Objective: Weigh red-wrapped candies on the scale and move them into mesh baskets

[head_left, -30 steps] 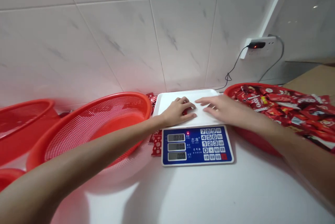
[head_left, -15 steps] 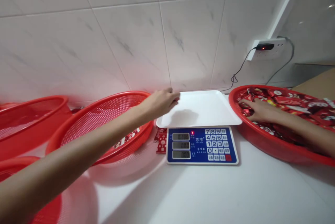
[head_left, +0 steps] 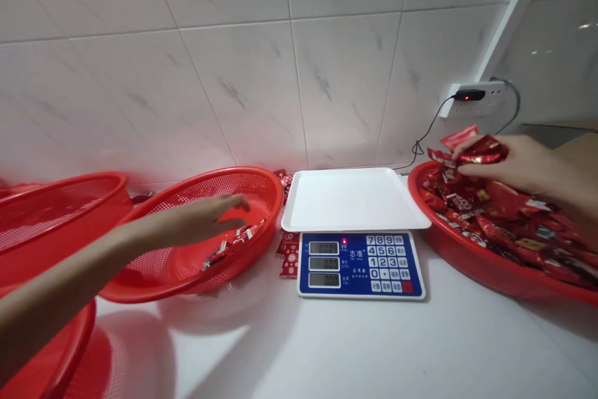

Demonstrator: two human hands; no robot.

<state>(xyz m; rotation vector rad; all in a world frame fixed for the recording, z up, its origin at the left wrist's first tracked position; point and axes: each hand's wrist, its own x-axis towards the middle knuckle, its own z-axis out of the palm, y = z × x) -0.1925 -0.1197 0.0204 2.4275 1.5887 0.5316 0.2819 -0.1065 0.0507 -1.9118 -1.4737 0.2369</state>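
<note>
My left hand hovers over the red mesh basket left of the scale, fingers spread and holding nothing; a few red packets lie in the basket beneath it. My right hand is raised above the red tray of red packets at the right and is closed on a bunch of red packets. Between the two stands a blue-faced scale with a bare white pan.
More red baskets sit at the far left. A red packet lies on the white counter beside the scale. A wall socket with a black plug and cable is on the tiled wall behind the tray.
My left hand carried packets off the scale pan, swung left and let them go in the mesh basket. My right hand went from the pan into the tray and lifted a bunch of packets.
</note>
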